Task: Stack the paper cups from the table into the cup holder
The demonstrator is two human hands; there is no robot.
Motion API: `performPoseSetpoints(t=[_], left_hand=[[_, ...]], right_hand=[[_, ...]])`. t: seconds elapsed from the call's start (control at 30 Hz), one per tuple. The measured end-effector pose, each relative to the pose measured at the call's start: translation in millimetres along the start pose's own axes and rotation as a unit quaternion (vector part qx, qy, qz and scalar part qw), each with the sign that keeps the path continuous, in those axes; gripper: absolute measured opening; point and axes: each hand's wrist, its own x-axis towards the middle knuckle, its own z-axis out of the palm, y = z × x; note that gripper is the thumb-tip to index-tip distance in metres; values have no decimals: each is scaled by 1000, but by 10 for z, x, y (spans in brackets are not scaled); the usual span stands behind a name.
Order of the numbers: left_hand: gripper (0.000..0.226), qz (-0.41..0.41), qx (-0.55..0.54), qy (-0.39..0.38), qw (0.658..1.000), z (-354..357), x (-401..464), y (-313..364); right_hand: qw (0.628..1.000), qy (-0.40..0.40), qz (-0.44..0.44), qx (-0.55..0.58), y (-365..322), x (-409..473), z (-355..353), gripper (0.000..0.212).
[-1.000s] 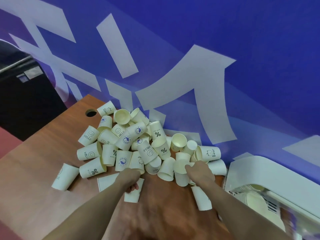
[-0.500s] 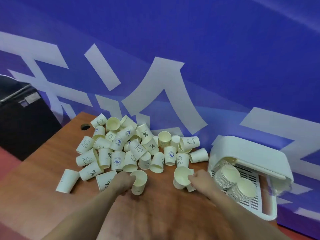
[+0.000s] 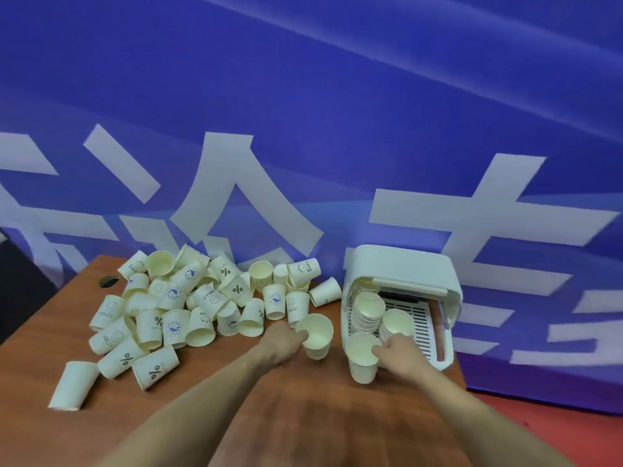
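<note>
A heap of several white paper cups [image 3: 175, 308] lies on the brown table [image 3: 236, 416], most on their sides. My left hand [image 3: 283, 342] grips one upright cup [image 3: 317, 335] by its rim, right of the heap. My right hand [image 3: 401, 355] holds another upright cup [image 3: 362, 360] by its rim, just in front of the white cup holder [image 3: 404, 274]. The holder lies open toward me, with two stacks of cups [image 3: 367, 311] inside on its slotted tray.
A blue banner with white shapes [image 3: 303, 129] rises right behind the table. A round cable hole [image 3: 109, 282] sits at the table's far left. One cup [image 3: 72, 385] lies apart near the left edge. The table's right edge ends just past the holder.
Both hands have lifted a cup each out of the heap and carried them right toward the holder. The view has swung right, so the whole holder now shows.
</note>
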Motion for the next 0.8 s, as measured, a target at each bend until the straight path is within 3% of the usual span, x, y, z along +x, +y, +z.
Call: performPoseSetpoints(t=[0.27,0.6,0.8], left_hand=[[35,82,-35,-11,996,548,59,737],[31,104,-48,-53,992,994,336,1173],[27,91,-57,-76,991,1191,518,1206]], right_hand=[[998,33,54,11,674,-115,-495,34],[992,69,87,65,1230,-8,-725,42],[992,45,97,71,1381,139,-684,41]])
